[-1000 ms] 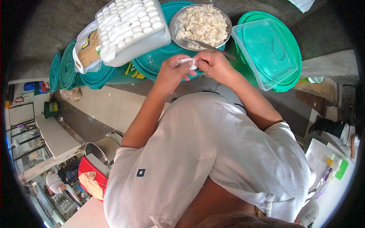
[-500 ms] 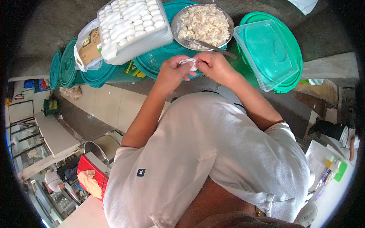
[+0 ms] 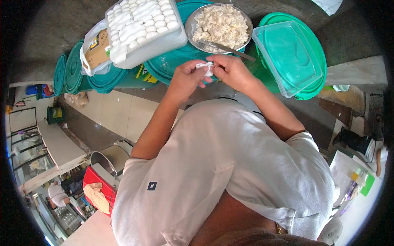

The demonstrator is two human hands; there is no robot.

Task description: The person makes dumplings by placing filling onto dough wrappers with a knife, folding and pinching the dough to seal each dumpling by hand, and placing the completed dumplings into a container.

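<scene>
Between my two hands is a small white dough dumpling [image 3: 209,73], pinched along its upper edge. My left hand [image 3: 188,78] cups it from the left with thumb and fingers closed on it. From the other side, my right hand [image 3: 232,73] presses the dough between thumb and forefinger. Just beyond, a metal bowl [image 3: 188,36] holds a pale, lumpy filling [image 3: 221,25], and a flat spatula [image 3: 230,49] lies across its rim. At the upper left, rows of white dough balls [image 3: 141,24] fill a clear plastic tub [image 3: 174,44]. Any filling inside the dumpling is hidden.
Teal lidded drums [image 3: 162,71] stand under the tub and bowl. A clear plastic lid [image 3: 289,55] rests on a green drum lid [image 3: 316,78] at the right. A white bag [image 3: 88,53] with a cardboard box sits left of the tub. Other people are partly visible at both sides.
My fingers have shifted slightly on the dough, and its top edge looks more gathered. My right forefinger has moved a little. The containers stay where they were.
</scene>
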